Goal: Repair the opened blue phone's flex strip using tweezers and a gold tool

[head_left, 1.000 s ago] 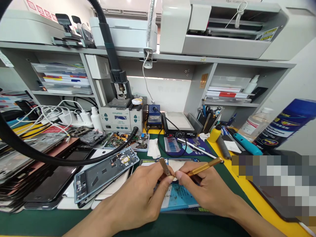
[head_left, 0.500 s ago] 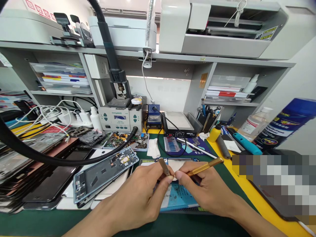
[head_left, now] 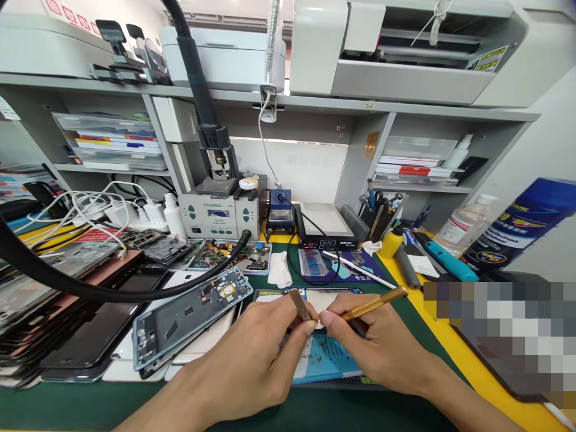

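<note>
My left hand [head_left: 263, 348] is closed around metal tweezers [head_left: 299, 305], whose flat end stands up above the thumb and forefinger. My right hand [head_left: 375, 345] grips a slim gold-handled tool [head_left: 373, 304]; its handle slants up to the right and its tip is hidden by the fingers. The fingertips of both hands almost meet. Something tiny and pale may lie between them, but I cannot make it out. Beneath the hands is a flat blue piece [head_left: 330, 360] with dark smudges and print, and behind it a blue-edged phone frame [head_left: 355, 291], largely covered.
An opened phone chassis [head_left: 189, 324] leans on other phones at left, under a looping black hose [head_left: 148, 296]. A hot-air station [head_left: 216, 217], a tray of circuit boards [head_left: 211, 258] and a heating plate [head_left: 328, 225] stand behind. Bottles and a blue spray can [head_left: 517, 228] line the right.
Both hands and their tools hold nearly the same position. The view has shifted very slightly.
</note>
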A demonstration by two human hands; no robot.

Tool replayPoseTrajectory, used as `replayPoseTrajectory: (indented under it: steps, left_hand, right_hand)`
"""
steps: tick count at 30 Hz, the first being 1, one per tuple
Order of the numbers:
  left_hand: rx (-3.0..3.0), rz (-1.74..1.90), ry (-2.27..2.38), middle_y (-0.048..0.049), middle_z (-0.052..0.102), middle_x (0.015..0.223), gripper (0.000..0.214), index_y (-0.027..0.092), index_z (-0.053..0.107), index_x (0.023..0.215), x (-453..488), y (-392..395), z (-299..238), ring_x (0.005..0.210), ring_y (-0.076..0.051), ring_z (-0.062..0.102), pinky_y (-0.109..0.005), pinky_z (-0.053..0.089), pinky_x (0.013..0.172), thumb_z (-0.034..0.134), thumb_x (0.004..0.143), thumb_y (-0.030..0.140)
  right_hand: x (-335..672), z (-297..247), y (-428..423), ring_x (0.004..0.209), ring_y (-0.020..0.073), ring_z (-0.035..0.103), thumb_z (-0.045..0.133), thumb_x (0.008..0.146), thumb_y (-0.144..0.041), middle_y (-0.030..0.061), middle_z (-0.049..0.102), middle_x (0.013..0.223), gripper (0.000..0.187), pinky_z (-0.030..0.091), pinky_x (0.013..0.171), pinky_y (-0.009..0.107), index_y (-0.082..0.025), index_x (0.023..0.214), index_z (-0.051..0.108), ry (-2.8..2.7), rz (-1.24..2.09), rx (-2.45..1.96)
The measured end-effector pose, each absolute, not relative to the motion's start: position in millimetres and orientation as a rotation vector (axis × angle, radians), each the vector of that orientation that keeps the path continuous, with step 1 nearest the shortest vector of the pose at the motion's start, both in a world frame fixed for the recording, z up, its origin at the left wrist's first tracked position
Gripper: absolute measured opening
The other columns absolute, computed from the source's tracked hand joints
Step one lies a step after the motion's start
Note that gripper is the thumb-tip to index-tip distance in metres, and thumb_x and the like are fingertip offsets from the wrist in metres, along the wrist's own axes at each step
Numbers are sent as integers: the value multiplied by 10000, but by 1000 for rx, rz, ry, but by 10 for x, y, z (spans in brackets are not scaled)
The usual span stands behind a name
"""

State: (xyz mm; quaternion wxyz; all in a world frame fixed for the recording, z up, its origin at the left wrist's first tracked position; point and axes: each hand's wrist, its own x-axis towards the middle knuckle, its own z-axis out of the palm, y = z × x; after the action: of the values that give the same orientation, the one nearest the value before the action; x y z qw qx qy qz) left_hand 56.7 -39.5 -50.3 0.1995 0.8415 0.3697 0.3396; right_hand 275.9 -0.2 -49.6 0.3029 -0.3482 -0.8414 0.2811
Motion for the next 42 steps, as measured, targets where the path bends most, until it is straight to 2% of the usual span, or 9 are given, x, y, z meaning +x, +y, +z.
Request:
replayPoseTrajectory:
  steps: [7, 34, 42]
  left_hand:
    - [2377, 962, 1048, -21, 680, 1090, 183, 260, 518, 1169, 562, -408, -510, 1011, -195, 673, -281, 495, 808, 422, 1045, 164]
    - [2372, 978, 1060, -44, 695, 1088, 147, 215, 561, 1109, 565, -393, -534, 984, -199, 685, -303, 512, 829, 437, 1041, 174]
    - [2394, 972, 1069, -55, 695, 1101, 147, 205, 557, 1116, 556, -407, -526, 1000, -208, 686, -311, 517, 829, 433, 1042, 174]
  right_hand:
    - [2758, -516, 8, 638, 163, 590, 501, 1027, -283, 22, 642, 707, 310, 434, 596, 273, -162, 842, 719, -2223, 721, -897]
    - [2770, -497, 2, 631, 170, 617, 512, 1028, -263, 28, 668, 705, 274, 452, 588, 265, -185, 860, 713, -2254, 644, -867]
    - [2779, -510, -1, 594, 152, 564, 499, 1036, -274, 14, 621, 671, 297, 427, 568, 266, -172, 848, 705, -2260, 646, -867]
